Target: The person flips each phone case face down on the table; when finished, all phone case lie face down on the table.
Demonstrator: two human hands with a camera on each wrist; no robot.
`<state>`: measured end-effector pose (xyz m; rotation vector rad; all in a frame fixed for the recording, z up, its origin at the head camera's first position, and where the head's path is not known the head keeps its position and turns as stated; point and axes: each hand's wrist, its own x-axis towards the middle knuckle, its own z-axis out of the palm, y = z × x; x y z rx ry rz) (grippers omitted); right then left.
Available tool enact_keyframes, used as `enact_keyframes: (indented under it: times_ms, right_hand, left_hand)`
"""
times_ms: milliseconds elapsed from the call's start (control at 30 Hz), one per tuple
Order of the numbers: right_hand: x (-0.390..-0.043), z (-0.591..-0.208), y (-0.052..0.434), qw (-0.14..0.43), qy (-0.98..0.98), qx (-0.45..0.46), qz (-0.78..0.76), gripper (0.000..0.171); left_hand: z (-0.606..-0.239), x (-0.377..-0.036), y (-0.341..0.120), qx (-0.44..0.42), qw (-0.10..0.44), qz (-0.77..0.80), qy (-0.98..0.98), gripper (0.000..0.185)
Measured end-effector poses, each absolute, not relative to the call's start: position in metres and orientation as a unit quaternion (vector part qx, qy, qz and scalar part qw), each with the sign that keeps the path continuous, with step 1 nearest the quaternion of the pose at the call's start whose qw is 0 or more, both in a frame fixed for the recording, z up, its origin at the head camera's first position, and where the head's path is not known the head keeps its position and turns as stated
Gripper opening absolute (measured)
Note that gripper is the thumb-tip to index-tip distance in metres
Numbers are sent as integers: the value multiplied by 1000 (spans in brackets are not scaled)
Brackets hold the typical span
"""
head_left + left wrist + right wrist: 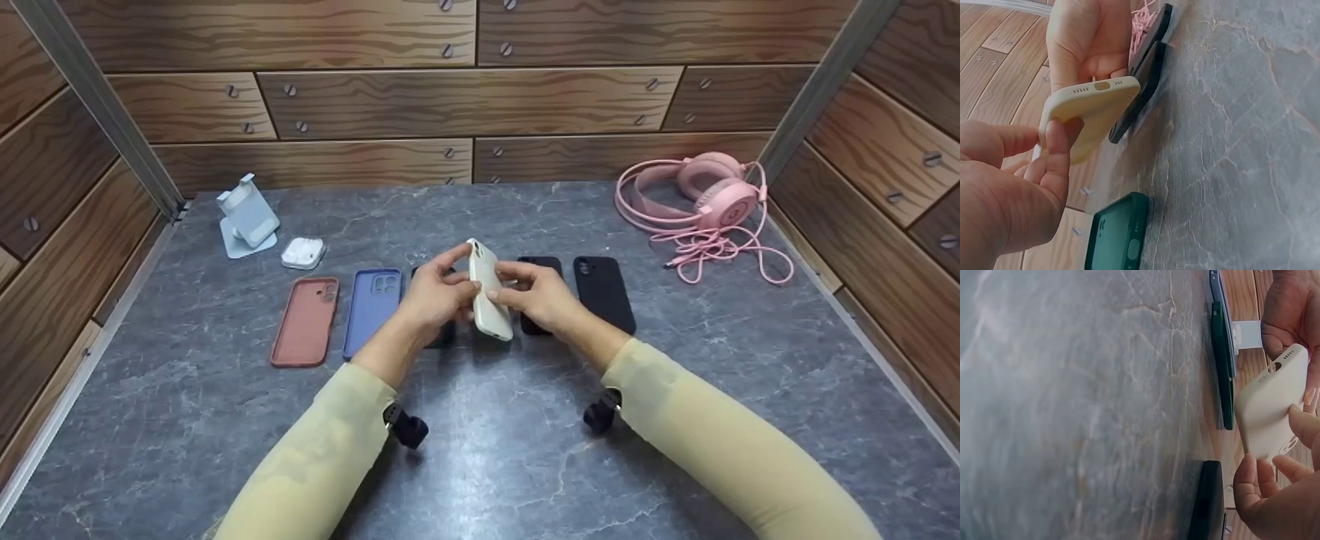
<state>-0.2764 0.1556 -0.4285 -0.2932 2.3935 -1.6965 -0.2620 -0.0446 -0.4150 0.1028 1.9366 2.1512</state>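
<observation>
A cream phone case (493, 319) is held up tilted over the middle of the table, between both hands. My left hand (429, 300) grips its left edge with fingers and thumb. On the opposite edge, my right hand (544, 298) pinches it between thumb and fingers. The left wrist view looks into the hollow inner side of the cream case (1095, 121), with port and speaker holes along its bottom edge. Its smooth back faces the right wrist view, where camera openings show on the cream case (1266, 410). A dark green case (1114, 236) lies below, partly hidden in the head view.
Pink (306, 322) and blue (369, 311) phone cases lie left of the hands. Two black cases (606, 296) lie to the right, one partly covered by my hand. Farther back are a light blue stand (251, 214), a white earphone case (303, 253) and pink headphones (726, 202) with a tangled cable.
</observation>
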Motion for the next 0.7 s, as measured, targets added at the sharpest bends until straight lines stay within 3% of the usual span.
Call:
enact_keyframes:
  times_ms: [233,700]
  right_hand:
    - [-278,-424,160,118,810,-75,-569,77]
    - [-280,-425,170,109,819,-78,-558,75]
  left_hand:
    - [-412,-261,-45,35,121,744,656,71]
    - [-420,-263,-48,58,116,710,693,69]
